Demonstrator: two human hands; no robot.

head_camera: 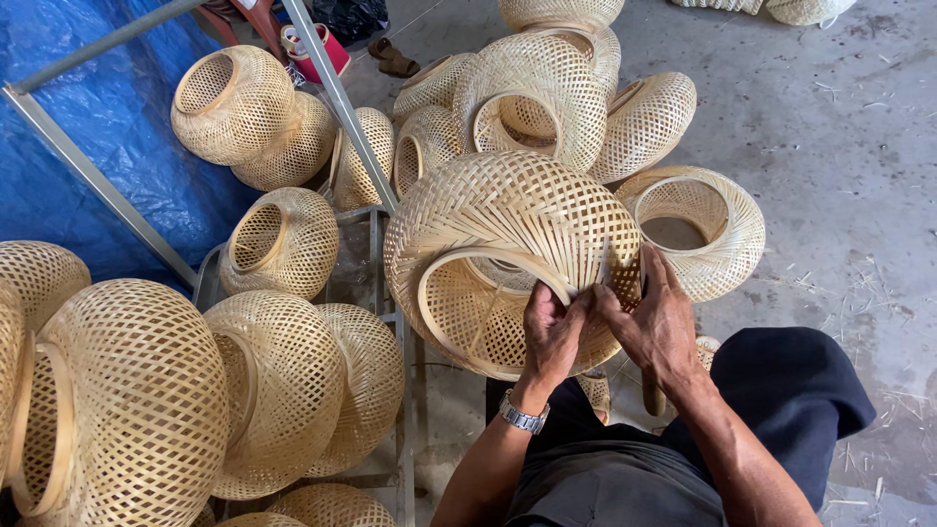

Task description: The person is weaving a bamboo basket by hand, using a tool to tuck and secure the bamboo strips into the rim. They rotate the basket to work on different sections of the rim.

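Setting: a bare concrete floor (pixel 839 146) strewn with thin straw offcuts, a blue tarpaulin (pixel 107 127) to the left and a grey metal frame (pixel 337 98) standing across it.

Thing in hand: a large woven bamboo shade (pixel 508 244), rounded like a squat globe, lying on its side above the person's lap with its hooped opening turned towards the camera.

Left hand: the left hand (pixel 551 332), a metal watch (pixel 522 415) on its wrist, reaches in at the lower right of the rim; its grip is pinched closed on the rim strip and weave.

Right hand: the right hand (pixel 654 327) sits just beside the left, fingers curled nearly closed on the same stretch of weave, thumb laid up the outer wall.

Handling: the shade looks light and springy, an open lattice of thin strips that would flex under pressure and could crack or fray if squeezed across the belly. The bent hoop at the mouth looks like the stiffest part, so the rim seems the safest place to take hold, as both hands do.

Around it: a smaller open-topped shade (pixel 698 229) touches it on the right; a heap of finished shades (pixel 547 93) rises behind; more shades (pixel 146 390) crowd the left foreground, and two more (pixel 244 112) rest against the tarpaulin.

Clothing: dark trousers (pixel 781 390) cover the person's knees.
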